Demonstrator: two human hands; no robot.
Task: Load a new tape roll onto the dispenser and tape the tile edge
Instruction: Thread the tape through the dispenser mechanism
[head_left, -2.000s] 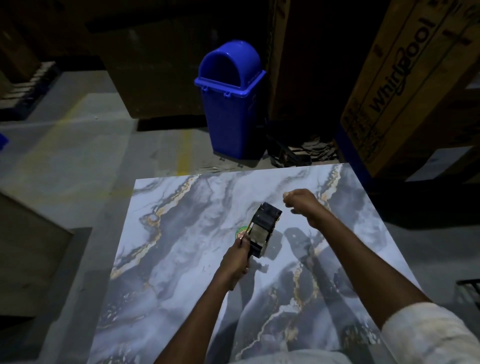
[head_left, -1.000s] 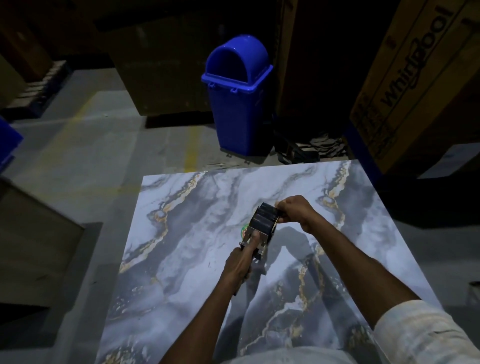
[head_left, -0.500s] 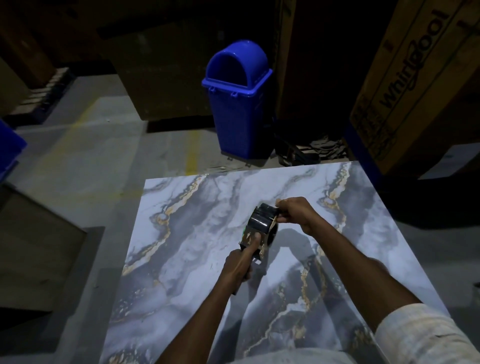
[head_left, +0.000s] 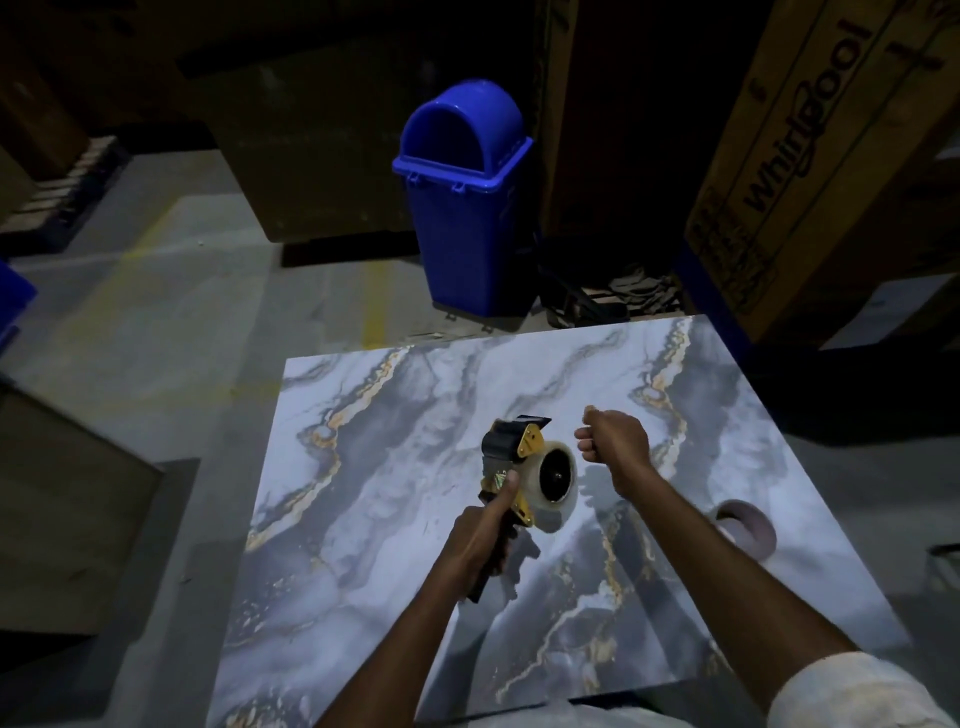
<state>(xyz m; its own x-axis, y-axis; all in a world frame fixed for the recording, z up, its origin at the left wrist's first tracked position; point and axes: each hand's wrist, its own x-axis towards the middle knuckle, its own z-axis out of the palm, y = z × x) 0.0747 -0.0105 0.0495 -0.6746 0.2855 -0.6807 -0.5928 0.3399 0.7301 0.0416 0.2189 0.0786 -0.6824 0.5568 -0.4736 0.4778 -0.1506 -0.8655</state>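
Left hand is gripping the black-and-yellow dispenser carrying a glossy clear roll over the marbled tile; right hand is hovering fisted, apparently empty.

I am counting what is showing in the head view. I am seeing one marble-patterned tile. I am seeing one tape dispenser, and it is carrying one clear tape roll. I am counting a second roll lying on the tile's right side, so two rolls in all. I am seeing two hands: one left hand and one right hand. I am counting one blue bin on the floor. I am reading one printed cardboard box; the others in the dark are proving too dim to count.
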